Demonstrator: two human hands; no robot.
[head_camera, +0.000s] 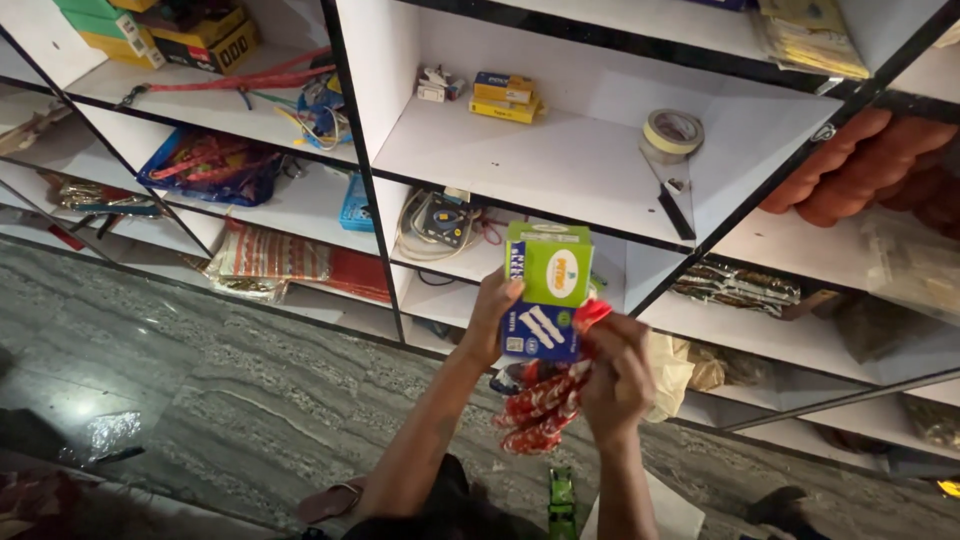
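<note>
left shelves (250, 110): boxes up top, red and blue cords, a blue bag (215, 165) of oddments, flat patterned packets (270, 255) lower down; all lying loose, none of it touched by either hand
floor (200, 380): grey veined stone below the shelving; a sandal (330, 500) by the person's leg
left hand (492, 312): raised before the middle shelf, fingers wrapped round the side of two small boxes stacked one on the other; a firm grasp
boxes: green box (549, 262) above, blue box (541, 332) beneath, touching; both held in the air in front of the shelving, resting on no shelf
right hand (617, 375): just beside and under the blue box, fingers curled about a red packet (545, 400) with white markings; clenched on it as far as can be seen
middle shelf (560, 160): small yellow boxes at the back, a tape roll (671, 132) and a dark tool at the right; much of the board bare
progress: by the look of it the goods are gathered in hand and nothing of them is set on a shelf yet; placing seems all to come
right shelves (880, 260): orange-brown rolls (860, 165), clear wrapped packets (740, 285) below
hidden: right fingertips are behind the red packet, so how many packets are held cannot be told; the boxes' far faces are out of sight; the small green thing (562, 495) near the bottom edge is too small to name; upper shelves are cut off at the top
</note>
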